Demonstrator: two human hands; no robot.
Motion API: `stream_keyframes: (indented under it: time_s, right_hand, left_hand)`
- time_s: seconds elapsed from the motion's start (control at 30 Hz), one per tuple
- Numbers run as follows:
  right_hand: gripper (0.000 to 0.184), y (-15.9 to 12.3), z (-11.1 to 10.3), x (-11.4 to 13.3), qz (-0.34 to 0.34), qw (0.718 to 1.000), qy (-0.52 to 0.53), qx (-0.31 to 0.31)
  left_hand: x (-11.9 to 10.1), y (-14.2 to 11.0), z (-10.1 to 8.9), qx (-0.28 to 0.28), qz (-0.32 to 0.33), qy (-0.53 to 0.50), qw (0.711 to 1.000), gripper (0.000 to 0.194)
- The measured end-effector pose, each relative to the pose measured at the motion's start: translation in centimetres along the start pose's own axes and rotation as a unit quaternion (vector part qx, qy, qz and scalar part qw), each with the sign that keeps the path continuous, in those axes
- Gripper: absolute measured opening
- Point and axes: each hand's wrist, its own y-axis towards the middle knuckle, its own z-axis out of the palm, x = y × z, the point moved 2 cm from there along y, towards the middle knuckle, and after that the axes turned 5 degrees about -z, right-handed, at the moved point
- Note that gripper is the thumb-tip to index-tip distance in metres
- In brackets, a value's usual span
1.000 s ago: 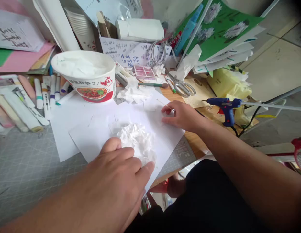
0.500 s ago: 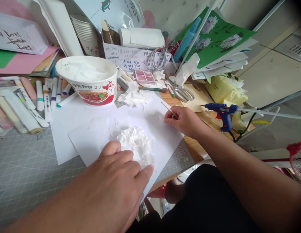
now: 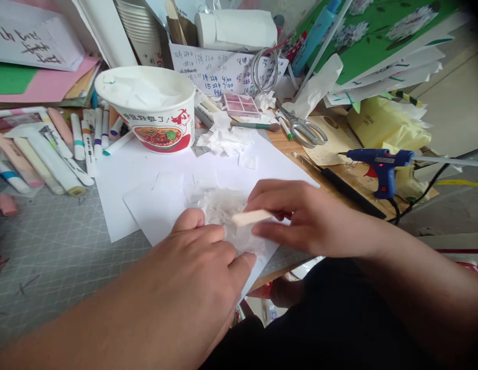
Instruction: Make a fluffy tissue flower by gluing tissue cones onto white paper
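My left hand rests on the near side of a ruffled white paper bundle and holds it down, fingers curled and thumb at the right edge. Beneath it lie overlapping sheets of white paper. A flat wooden craft stick is pinched in my right hand. Its rounded end is over the bundle; whether it touches the paper I cannot tell. Small translucent paper squares lie just behind the bundle, and a heap of torn white paper pieces is farther back.
A paper noodle bowl with white tissue inside stands at the back left, beside several markers. Scissors, a black-handled tool and a blue glue gun lie to the right. A grey cutting mat covers the left.
My right hand has moved left and towards me with the craft stick, from the sheet's right side to above the ruffled bundle. My left hand stays on the bundle. The view has shifted.
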Motion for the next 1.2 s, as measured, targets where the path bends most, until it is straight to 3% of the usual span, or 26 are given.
stream_keyframes:
  time_s: [0.13, 0.2, 0.4, 0.7, 0.87, 1.03, 1.2]
  right_hand:
    - [0.035, -1.1, -1.6, 0.0, -0.022, 0.972, 0.112, -0.206]
    - [0.038, -1.5, -1.6, 0.6, -0.003, 0.965, 0.090, -0.247]
    - [0.035, -1.1, 0.0, 2.2, -0.026, 0.991, 0.022, -0.128]
    - [0.046, -0.2, 0.9, 0.8, -0.029, 0.997, -0.062, -0.029]
    - [0.052, -0.4, 1.7, 0.3, -0.054, 0.995, -0.076, -0.035]
    - [0.044, -0.8, 2.3, -0.3, -0.093, 0.989, -0.069, -0.091]
    - [0.039, -1.2, 2.4, -1.1, -0.056, 0.992, 0.001, -0.116]
  left_hand:
    - [0.1, -0.1, 0.0, 0.000, 0.007, -0.009, 1.000, 0.017]
    - [0.1, -0.1, -0.1, 0.002, 0.004, -0.008, 1.000, 0.014]
    - [0.0, -0.1, -0.1, 0.005, 0.007, -0.017, 1.000, 0.005]
    - [0.1, 0.0, 0.1, 0.023, -0.002, -0.029, 0.999, 0.017]
    - [0.0, -0.1, 0.1, 0.007, 0.001, -0.032, 0.999, 0.021]
    - [0.6, -0.3, -0.9, 0.016, 0.002, -0.076, 0.997, 0.023]
    - [2.2, 0.0, -2.3, -0.013, -0.012, -0.021, 1.000, 0.020]
